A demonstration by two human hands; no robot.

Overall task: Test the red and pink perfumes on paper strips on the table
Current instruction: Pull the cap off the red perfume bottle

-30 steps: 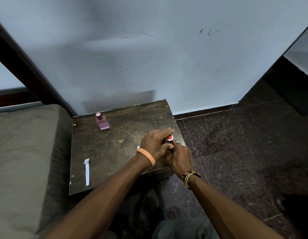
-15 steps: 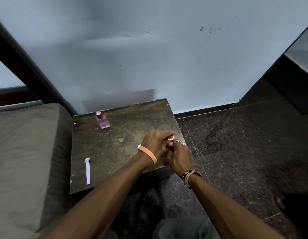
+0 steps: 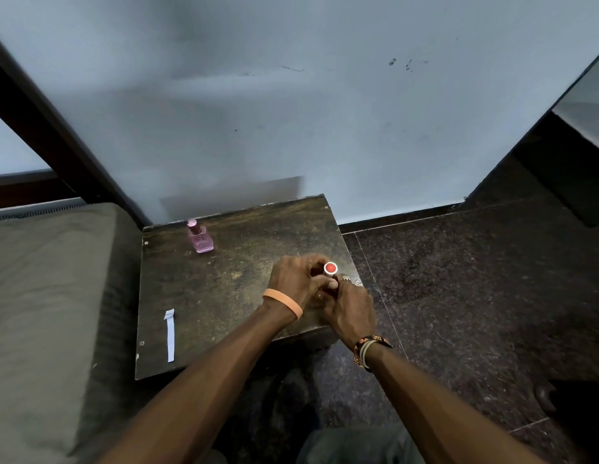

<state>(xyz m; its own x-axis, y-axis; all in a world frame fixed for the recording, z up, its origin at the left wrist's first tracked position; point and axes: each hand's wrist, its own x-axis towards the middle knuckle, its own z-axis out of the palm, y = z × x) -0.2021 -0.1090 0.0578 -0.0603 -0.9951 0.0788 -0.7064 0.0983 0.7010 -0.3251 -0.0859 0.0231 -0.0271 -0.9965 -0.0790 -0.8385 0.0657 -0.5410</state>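
The red perfume (image 3: 330,268) stands near the right edge of the small dark table (image 3: 224,296); only its round red cap top shows. My left hand (image 3: 296,283), with an orange wristband, wraps around its cap and neck. My right hand (image 3: 350,308) grips the bottle's body from below and the right, hiding it. The pink perfume (image 3: 199,237) stands capped and upright at the table's far left. A white paper strip (image 3: 170,334) lies flat near the front left corner. A second strip is hidden under my left wrist.
A grey-green cushion (image 3: 47,313) abuts the table's left side. A pale wall (image 3: 291,112) rises right behind the table. Dark speckled floor (image 3: 475,296) spreads to the right, with a dark object (image 3: 572,401) at the lower right.
My left fingers have drawn back off the red cap, so its round top now shows fully. Both hands stay clasped on the bottle in the same spot.
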